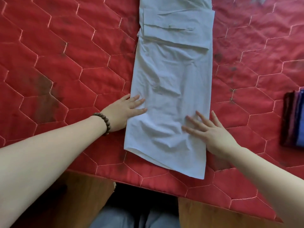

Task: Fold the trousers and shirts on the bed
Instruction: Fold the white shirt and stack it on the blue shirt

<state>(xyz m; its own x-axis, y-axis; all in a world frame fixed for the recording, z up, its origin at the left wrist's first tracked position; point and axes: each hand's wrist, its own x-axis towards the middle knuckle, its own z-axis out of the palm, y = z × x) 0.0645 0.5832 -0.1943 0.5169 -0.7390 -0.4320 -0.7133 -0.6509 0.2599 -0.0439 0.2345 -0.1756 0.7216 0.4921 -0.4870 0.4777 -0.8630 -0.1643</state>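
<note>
A pale blue-white shirt lies folded into a long narrow strip down the middle of the red quilted bed cover, its sleeve and cuff laid across the upper part. My left hand rests flat on the shirt's left edge near its lower end, fingers spread, a brown bead bracelet on the wrist. My right hand lies flat on the shirt's right edge, fingers apart and pointing up-left. Neither hand grips the cloth. The shirt's hem reaches almost to the bed's near edge.
A folded dark maroon and blue garment sits on the bed at the far right. The wooden bed frame shows below the cover's near edge, with my legs in grey trousers beneath.
</note>
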